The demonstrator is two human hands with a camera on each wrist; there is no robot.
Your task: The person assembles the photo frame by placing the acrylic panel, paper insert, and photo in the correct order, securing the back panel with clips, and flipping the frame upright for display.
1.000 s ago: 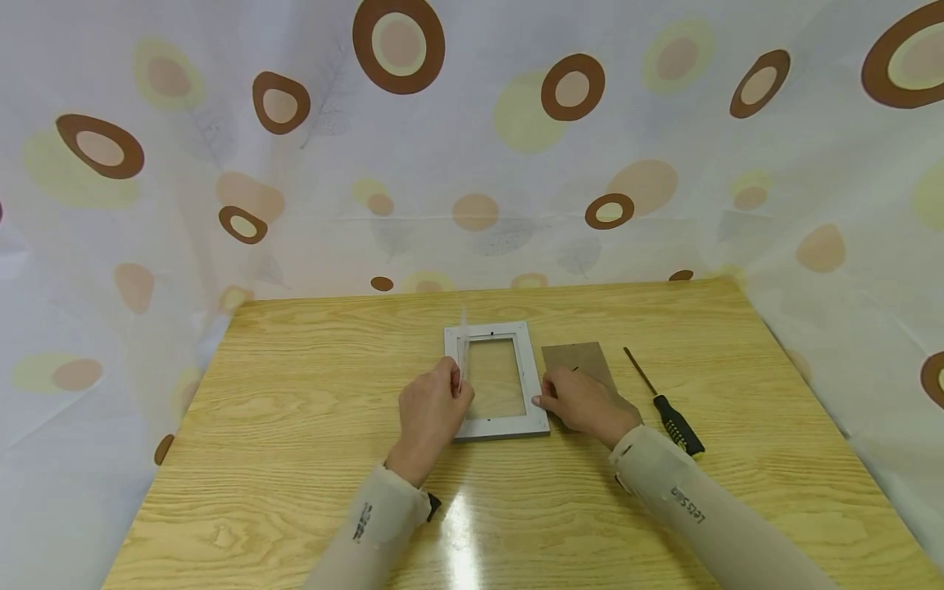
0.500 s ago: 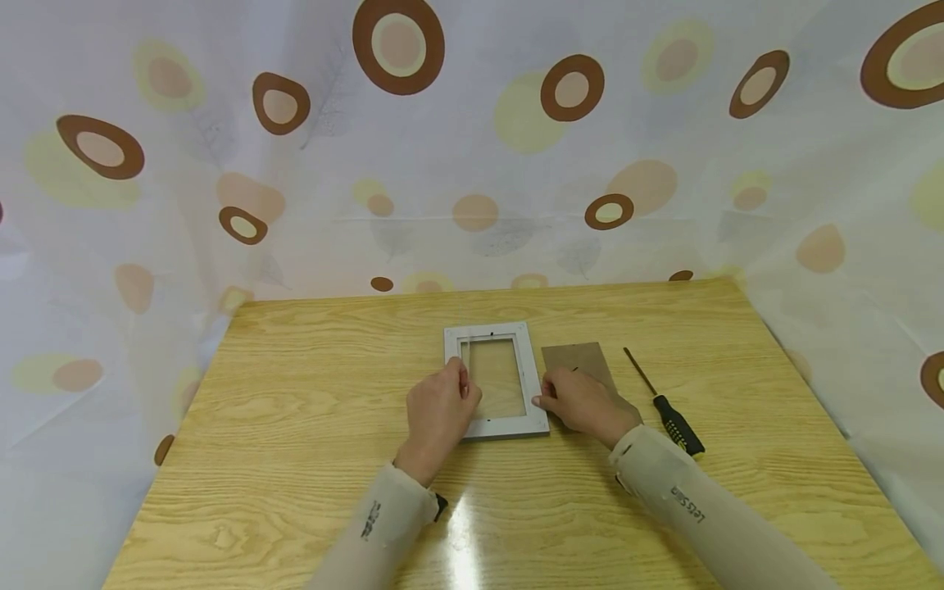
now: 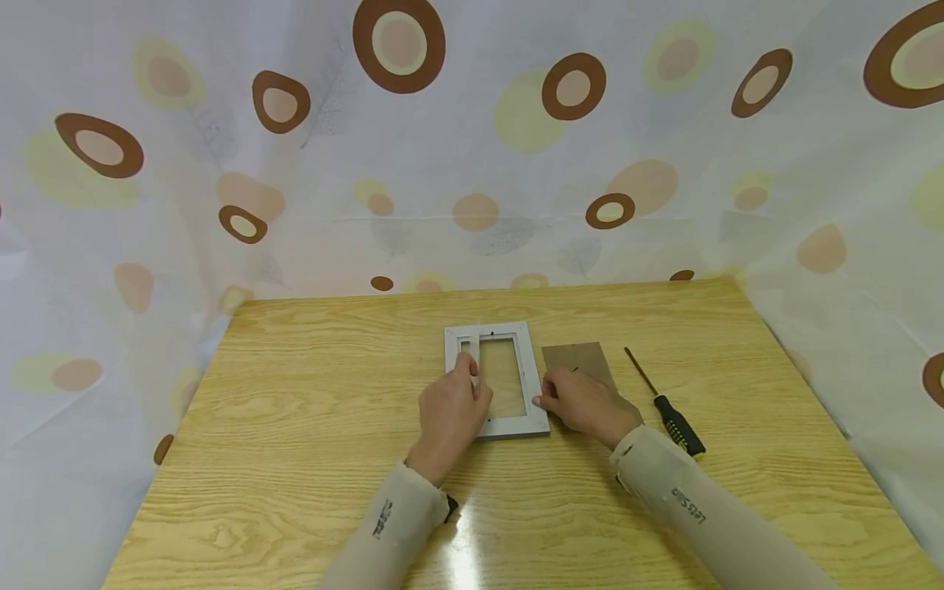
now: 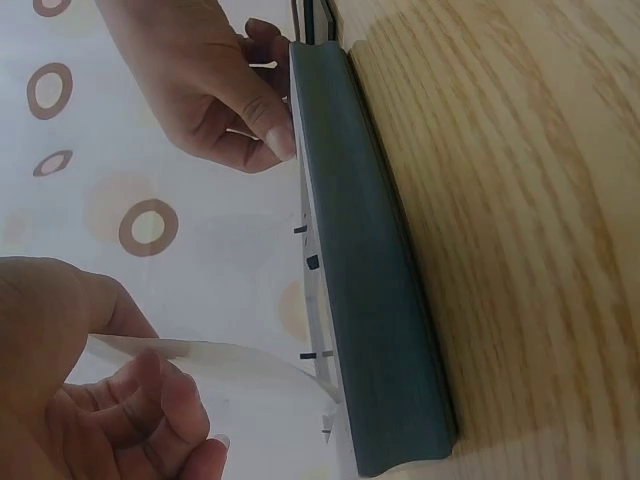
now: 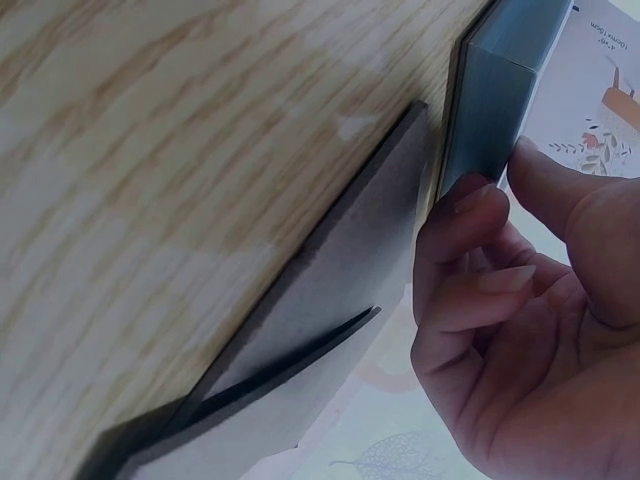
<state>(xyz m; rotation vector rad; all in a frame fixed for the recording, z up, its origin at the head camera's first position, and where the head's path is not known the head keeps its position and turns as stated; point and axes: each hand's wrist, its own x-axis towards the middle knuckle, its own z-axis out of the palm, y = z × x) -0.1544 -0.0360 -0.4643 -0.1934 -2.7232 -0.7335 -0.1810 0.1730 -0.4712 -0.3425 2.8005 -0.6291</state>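
A white picture frame (image 3: 509, 427) with blue-grey outer sides lies back side up on the table. My left hand (image 3: 453, 414) is over its left part, pinching a thin pale paper insert (image 3: 474, 346). In the left wrist view the insert (image 4: 250, 368) bends from the fingers down toward the frame (image 4: 375, 270); the right wrist view shows its printed side (image 5: 590, 90), with a picture and size lettering. My right hand (image 3: 586, 401) grips the frame's right edge, thumb on top and curled fingers against the side (image 5: 500, 110). Small dark tabs (image 4: 312, 262) stick out along the frame's back.
Right of the frame, partly under my right hand, lies a brown backing board (image 3: 583, 357) with a raised stand flap (image 5: 260, 400). Beyond it is a screwdriver (image 3: 678, 424) with a black handle. A patterned sheet (image 3: 472, 147) hangs behind the wooden table (image 3: 310, 385).
My left hand has moved right over the frame with the insert, whose upper edge has tipped down and to the right. The right hand and the frame have stayed put.
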